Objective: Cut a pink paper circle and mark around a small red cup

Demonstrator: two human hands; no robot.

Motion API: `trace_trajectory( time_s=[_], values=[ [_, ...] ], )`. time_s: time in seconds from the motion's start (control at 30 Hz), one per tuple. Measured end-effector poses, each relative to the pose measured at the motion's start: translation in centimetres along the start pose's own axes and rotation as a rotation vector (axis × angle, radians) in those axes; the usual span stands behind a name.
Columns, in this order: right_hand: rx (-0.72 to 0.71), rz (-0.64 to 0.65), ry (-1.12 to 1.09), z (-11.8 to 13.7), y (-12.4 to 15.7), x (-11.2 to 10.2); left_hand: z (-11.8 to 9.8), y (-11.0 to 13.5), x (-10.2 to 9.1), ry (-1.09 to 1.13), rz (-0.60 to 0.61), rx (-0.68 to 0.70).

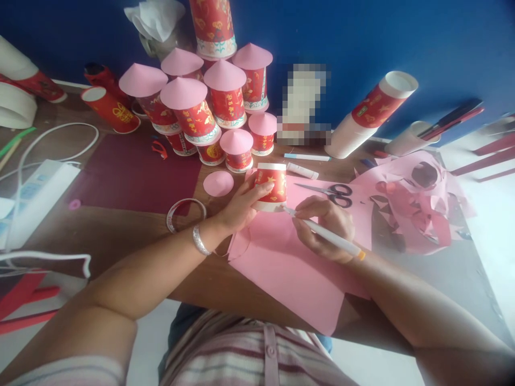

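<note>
From the head camera we saw our left hand (241, 206) curled around the small red paper cup (271, 185), fingers closed on its side wall. The cup stood on the pink sheet (289, 273) mid-table, near the scissors (333, 194). Our right hand (322, 225) was closed in a writing grip on a white pen (341, 244), tip at the cup's base. We judged the cup light and easily crushed (thin paper), best held gently around its wall.
</note>
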State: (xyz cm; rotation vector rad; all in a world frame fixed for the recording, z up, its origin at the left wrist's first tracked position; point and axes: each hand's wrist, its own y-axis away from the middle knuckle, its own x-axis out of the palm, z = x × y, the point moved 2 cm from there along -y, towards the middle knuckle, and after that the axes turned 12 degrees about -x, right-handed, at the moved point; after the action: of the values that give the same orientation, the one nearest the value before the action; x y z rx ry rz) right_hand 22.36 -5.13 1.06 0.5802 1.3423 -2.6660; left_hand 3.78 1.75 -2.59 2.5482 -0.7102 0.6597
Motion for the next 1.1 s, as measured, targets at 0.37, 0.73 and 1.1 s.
trace_trajectory(
  time_s=[0.37, 0.73, 1.1],
  values=[
    [-0.116, 0.077, 0.066, -0.02, -0.28, 0.07, 0.29, -0.14, -0.09, -0.001, 0.0, -0.002],
    [-0.207, 0.067, 0.184, -0.17, -0.28, 0.06, 0.28, -0.16, -0.18, -0.014, 0.013, -0.014],
    [-0.184, 0.075, 0.172, -0.26, -0.21, 0.12, 0.33, -0.21, -0.05, -0.008, 0.025, -0.002]
  ],
)
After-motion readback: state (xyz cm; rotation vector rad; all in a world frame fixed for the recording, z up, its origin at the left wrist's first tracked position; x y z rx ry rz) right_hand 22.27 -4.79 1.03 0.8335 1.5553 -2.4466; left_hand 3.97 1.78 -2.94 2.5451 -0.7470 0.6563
